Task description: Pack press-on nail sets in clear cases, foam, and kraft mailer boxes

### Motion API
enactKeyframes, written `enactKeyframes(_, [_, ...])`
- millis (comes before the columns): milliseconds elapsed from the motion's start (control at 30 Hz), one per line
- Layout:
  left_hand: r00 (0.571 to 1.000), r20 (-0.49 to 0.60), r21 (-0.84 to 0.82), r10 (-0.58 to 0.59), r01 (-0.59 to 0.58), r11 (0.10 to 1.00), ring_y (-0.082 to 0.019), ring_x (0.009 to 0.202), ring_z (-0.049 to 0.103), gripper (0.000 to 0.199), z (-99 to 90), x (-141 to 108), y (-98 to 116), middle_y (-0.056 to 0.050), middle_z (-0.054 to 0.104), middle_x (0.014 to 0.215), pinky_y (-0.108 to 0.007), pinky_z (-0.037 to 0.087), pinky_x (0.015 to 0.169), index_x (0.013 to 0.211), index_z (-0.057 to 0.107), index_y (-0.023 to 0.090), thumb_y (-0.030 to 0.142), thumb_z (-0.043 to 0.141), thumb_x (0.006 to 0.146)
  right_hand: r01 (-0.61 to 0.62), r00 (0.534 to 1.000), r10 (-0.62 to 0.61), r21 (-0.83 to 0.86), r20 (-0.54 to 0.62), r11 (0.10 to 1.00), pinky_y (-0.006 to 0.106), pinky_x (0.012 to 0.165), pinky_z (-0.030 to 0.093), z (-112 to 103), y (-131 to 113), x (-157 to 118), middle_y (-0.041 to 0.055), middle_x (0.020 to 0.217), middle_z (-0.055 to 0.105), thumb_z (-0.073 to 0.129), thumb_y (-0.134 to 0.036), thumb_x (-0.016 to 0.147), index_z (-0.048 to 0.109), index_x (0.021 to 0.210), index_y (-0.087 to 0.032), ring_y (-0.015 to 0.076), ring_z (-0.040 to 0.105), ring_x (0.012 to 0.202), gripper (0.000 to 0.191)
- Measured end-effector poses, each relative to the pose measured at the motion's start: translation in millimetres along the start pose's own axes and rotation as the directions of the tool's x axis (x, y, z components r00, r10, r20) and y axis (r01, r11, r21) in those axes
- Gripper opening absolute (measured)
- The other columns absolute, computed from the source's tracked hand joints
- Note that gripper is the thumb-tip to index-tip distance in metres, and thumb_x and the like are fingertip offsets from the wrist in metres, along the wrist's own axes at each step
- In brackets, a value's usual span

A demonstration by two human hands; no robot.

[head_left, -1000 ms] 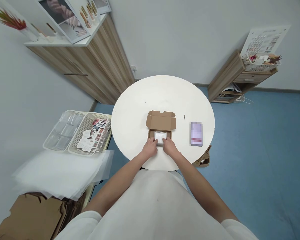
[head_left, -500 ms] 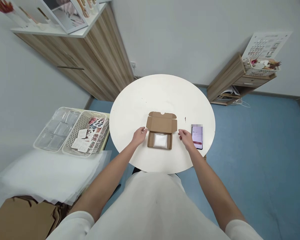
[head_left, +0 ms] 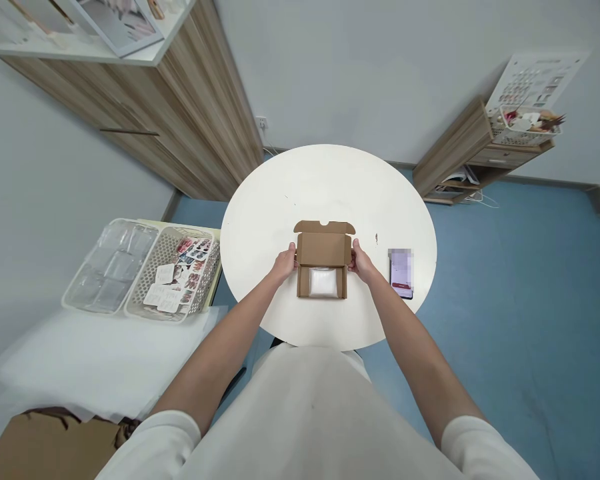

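A small brown cardboard box point(head_left: 324, 249) stands on the white round table point(head_left: 260, 220), its lid raised at the far side. Inside its tray lies a white wrapped packet point(head_left: 323, 283). At the lid's left side my left hand point(head_left: 284, 263) grips the side flap, thumb up and fingers partly hidden behind the cardboard. My right hand point(head_left: 361, 261) holds the opposite flap in the same way. The lid's front flap, with a notch in its middle, points away from me.
A phone point(head_left: 401, 273) lies right of my right hand. Left of the table stand a basket of printed cards point(head_left: 173, 273) and a tray of clear packs point(head_left: 111, 267), with white sheets point(head_left: 105, 360) and flat cardboard point(head_left: 55, 447) nearer me. A wooden cabinet point(head_left: 205, 100) stands behind.
Both hands have moved inward from beside the box onto the lid's side flaps, which now fold in. The lid stands a little more upright. The view has shifted slightly.
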State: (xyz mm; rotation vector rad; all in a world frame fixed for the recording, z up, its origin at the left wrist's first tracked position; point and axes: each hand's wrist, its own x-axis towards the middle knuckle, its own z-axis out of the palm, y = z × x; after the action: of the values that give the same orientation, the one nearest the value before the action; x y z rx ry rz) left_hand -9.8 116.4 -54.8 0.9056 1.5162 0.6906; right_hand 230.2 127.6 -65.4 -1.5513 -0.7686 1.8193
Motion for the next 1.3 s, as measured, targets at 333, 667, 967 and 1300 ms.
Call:
enactKeyframes(333, [0.991, 0.126, 0.021, 0.037, -0.040, 0.999, -0.016, 0.077, 0.055, 0.081, -39.4, -21, -8, -0.009, 0.062, 0.101, -0.027, 0.042, 0.062, 0.111, 0.057, 0.019, 0.067, 0.001, 0.076, 0.107, 0.992, -0.093, -0.191, 0.085, 0.976, 0.022, 0.058, 0.041, 23, 5, -44, 0.0023, 0.077, 0.054, 0.003, -0.069, 0.075, 0.053, 0.111, -0.022, 0.0130, 0.053, 0.068, 0.078])
enactKeyframes(667, [0.959, 0.282, 0.072, 0.017, -0.038, 0.997, -0.021, 0.093, 0.055, 0.079, -51.3, -31, -18, -0.009, 0.060, 0.111, -0.030, 0.040, 0.068, 0.119, 0.049, 0.025, 0.068, 0.000, 0.074, 0.131, 0.989, -0.114, -0.203, 0.093, 0.970, 0.032, 0.072, 0.042, 24, 26, -79, 0.0060, 0.102, 0.058, -0.004, -0.064, 0.078, 0.050, 0.117, -0.027, 0.0187, 0.055, 0.091, 0.076])
enactKeyframes(967, [0.944, 0.282, 0.294, 0.170, -0.253, 0.922, -0.023, 0.092, 0.054, 0.051, -51.6, -46, -29, -0.010, 0.052, 0.118, -0.033, 0.043, 0.073, 0.115, 0.054, 0.024, 0.054, 0.043, 0.076, 0.235, 0.970, -0.238, -0.397, 0.043, 0.887, 0.037, 0.085, 0.041, 40, 44, -102, 0.0069, 0.123, 0.048, 0.027, -0.059, 0.081, 0.049, 0.119, -0.025, 0.0208, 0.050, 0.102, 0.056])
enactKeyframes(1300, [0.846, 0.369, 0.791, 0.384, -0.503, 0.348, -0.031, 0.115, 0.032, 0.033, -30.2, -68, -36, -0.007, 0.037, 0.130, -0.048, 0.030, 0.089, 0.106, 0.057, 0.029, 0.043, 0.044, 0.079, 0.104, 0.946, -0.311, -0.830, -0.087, 0.548, 0.042, 0.098, 0.029, 69, 70, -103, 0.0108, 0.137, 0.024, 0.040, -0.050, 0.080, 0.046, 0.121, -0.021, 0.0281, 0.024, 0.125, 0.050])
